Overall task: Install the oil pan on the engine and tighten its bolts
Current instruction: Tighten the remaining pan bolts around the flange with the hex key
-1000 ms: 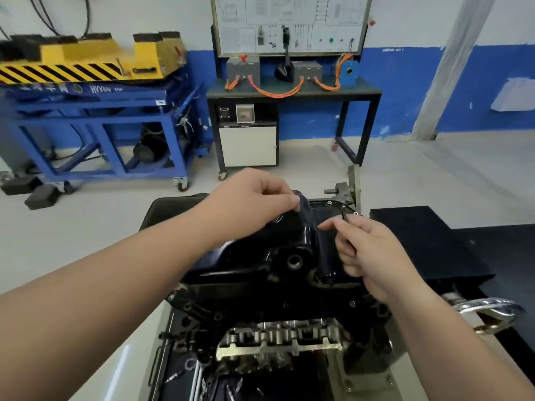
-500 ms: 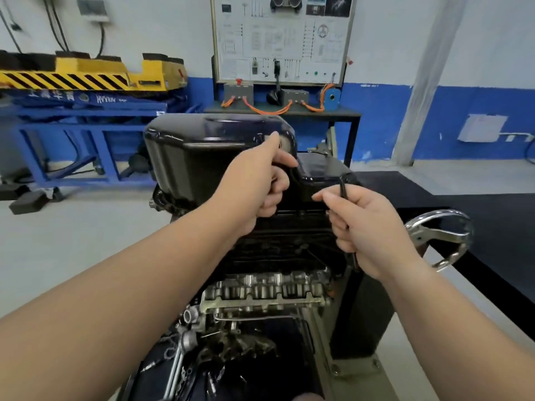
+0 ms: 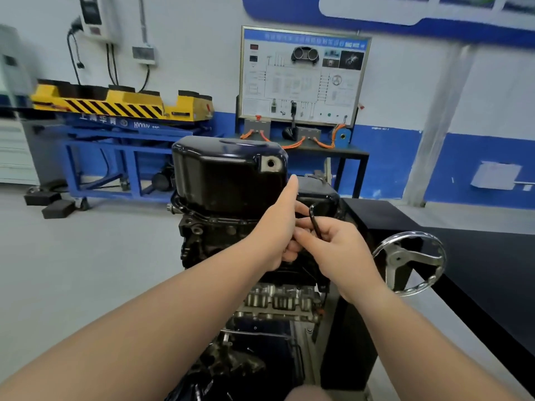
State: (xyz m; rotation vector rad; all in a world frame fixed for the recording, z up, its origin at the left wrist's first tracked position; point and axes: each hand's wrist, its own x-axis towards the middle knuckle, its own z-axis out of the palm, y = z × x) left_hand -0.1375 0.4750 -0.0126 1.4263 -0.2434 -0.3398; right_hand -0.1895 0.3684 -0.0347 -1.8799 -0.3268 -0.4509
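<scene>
As right hand [image 3: 344, 250] pinches hex key [image 3: 314, 224] (bend up), left hand [image 3: 278, 227] touches oil pan [image 3: 228, 180], fingers' hold unclear

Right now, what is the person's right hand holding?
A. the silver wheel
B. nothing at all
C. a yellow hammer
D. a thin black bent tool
D: the right hand pinches a thin black bent tool between thumb and fingers, while the silver wheel sits off to the side with no hand on it.
</scene>
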